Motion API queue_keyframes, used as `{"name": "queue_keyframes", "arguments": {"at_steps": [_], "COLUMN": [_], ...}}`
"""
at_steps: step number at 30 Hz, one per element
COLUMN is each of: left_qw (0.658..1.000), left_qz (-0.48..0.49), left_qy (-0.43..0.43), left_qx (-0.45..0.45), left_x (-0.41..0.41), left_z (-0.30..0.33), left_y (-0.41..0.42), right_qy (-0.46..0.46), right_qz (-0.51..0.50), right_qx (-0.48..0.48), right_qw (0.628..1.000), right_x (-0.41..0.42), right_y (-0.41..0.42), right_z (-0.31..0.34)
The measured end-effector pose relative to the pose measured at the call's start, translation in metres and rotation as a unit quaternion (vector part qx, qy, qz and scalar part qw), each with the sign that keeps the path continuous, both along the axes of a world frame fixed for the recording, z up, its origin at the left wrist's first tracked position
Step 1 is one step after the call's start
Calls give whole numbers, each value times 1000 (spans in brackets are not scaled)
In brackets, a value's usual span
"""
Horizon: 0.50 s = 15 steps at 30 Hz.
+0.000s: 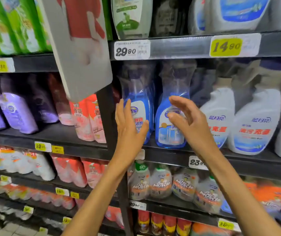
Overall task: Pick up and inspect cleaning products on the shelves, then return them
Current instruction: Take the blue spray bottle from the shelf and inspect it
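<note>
Purple pouches [15,111] lean at far left, then the left hand [129,126] – fingers straight, holding nothing – and the right hand [187,120], loosely spread and empty, before two blue spray bottles [168,133] upright on the shelf [238,160].

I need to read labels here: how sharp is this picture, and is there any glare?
Head view: motion-blurred throughout; shelf edges bow from the wide lens; glare streaks the wrapped blue spray bottles; the yellow price tag reads 14.90; both hands stay fairly sharp.
</note>
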<state>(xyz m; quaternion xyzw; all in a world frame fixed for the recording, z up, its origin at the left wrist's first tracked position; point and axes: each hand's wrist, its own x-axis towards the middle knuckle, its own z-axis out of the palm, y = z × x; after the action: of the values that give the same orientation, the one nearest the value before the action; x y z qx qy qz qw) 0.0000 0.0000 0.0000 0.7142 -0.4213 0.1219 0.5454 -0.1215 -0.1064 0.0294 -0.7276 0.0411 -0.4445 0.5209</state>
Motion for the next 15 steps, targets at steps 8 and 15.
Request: {"name": "queue_keyframes", "arguments": {"at_steps": [8,15], "left_qw": [989,977], "left_qz": [108,108], "left_qy": [97,178], "left_qx": [-12,-41], "left_x": [17,28], "left_z": [-16,-29], "left_y": [-30,-34], "right_qy": [48,4], "right_qz": [-36,-90], "right_qx": [-78,-55], "right_qw": [995,994], "right_x": [85,108], "right_y": [27,23], "right_z": [32,32]}}
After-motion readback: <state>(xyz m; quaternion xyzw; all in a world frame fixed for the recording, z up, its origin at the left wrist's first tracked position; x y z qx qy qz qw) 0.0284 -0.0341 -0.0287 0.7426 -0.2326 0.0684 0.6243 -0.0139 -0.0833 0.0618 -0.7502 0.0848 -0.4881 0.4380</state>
